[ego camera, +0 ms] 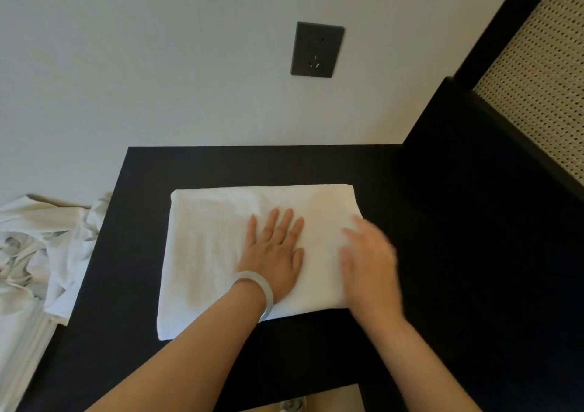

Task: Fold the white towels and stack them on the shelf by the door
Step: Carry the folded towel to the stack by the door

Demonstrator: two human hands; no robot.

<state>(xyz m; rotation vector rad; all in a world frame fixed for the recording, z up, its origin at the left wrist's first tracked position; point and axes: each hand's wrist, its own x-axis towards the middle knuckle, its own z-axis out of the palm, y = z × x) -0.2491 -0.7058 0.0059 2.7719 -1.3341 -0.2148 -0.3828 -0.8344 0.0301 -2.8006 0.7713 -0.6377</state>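
Folded white towel (pixel 215 253) lying flat at the centre of the dark tabletop (pixel 132 285). Left hand (pixel 275 253), palm down, rests on the towel's middle, fingers (pixel 286 222) straight and slightly spread, holding nothing; a pale bangle (pixel 267 298) circles the wrist. Right hand (pixel 369 263), blurred, lies palm down on the towel's right part, fingers extended and close together, gripping nothing. Crumpled white linen (pixel 38 247) lies beside the tabletop's left edge.

Blk table (pixel 132 253) w/ folded white towel (pixel 215 247) flat.
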